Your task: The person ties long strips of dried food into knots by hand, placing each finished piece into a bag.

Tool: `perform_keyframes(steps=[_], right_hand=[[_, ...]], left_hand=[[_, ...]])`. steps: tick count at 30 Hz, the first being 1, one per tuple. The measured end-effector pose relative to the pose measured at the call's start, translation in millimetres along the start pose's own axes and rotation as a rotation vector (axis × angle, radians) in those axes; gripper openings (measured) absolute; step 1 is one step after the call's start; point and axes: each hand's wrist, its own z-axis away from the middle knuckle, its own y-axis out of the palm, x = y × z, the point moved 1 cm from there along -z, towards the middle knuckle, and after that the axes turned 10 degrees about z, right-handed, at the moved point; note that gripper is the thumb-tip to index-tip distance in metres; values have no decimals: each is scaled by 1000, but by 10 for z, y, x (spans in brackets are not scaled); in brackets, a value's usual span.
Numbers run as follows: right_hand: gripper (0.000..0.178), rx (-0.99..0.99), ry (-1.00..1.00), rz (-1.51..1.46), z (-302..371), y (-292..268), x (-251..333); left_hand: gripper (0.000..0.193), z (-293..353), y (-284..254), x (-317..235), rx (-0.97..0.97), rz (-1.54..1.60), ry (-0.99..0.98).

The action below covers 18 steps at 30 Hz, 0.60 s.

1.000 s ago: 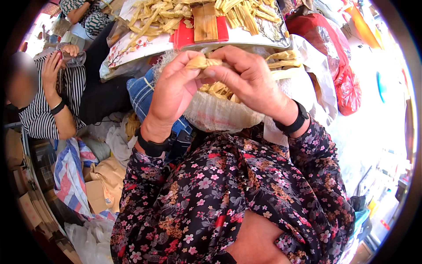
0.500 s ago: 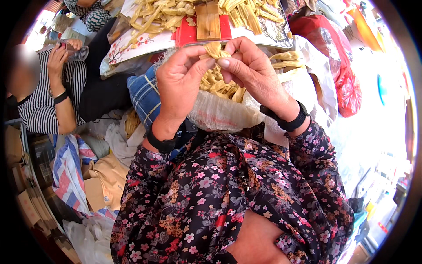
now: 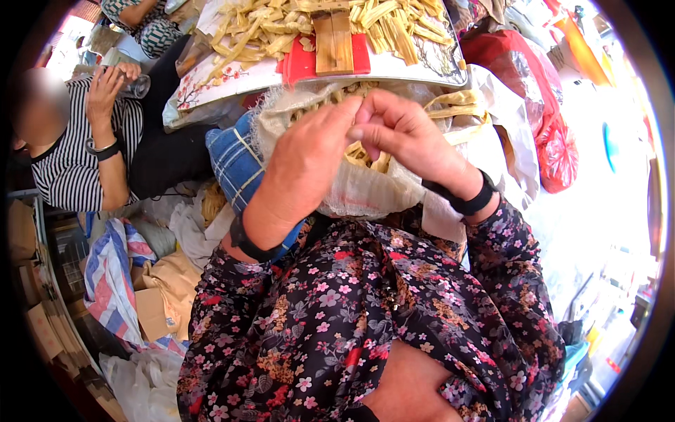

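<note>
My left hand and my right hand meet fingertip to fingertip above an open white woven sack. Both are closed, with thumbs and fingers pinched together. Whatever lies between them is hidden behind the knuckles. In the sack are yellowish knotted pieces that look like dried tofu skin. Just ahead stands a low white table heaped with loose strips of the same stuff. A small wooden board rests there on a red pad.
To the left sits a person in a striped top, holding a clear container. A blue plaid cloth lies beside the sack. More strips hang at its right. Red plastic bags stand farther right; cardboard lies lower left.
Half a second ago a knotted yellow strip showed between my fingertips; now it is out of sight. My left hand has turned its back upward, and both hands have lowered slightly toward the sack.
</note>
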Motion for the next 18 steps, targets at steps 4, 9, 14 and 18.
perform_keyframes(steps=[4, 9, 14, 18], right_hand=[[17, 8, 142, 151, 18, 28, 7], [27, -4, 32, 267, 13, 26, 166], [23, -135, -33, 300, -55, 78, 458], [23, -269, -61, 402, -391, -162, 261]], left_hand=[[26, 4, 26, 112, 124, -83, 2], [23, -173, -44, 463, -6, -354, 269], [16, -411, -115, 744, -78, -344, 370], [15, -531, -89, 883, -51, 308, 34]])
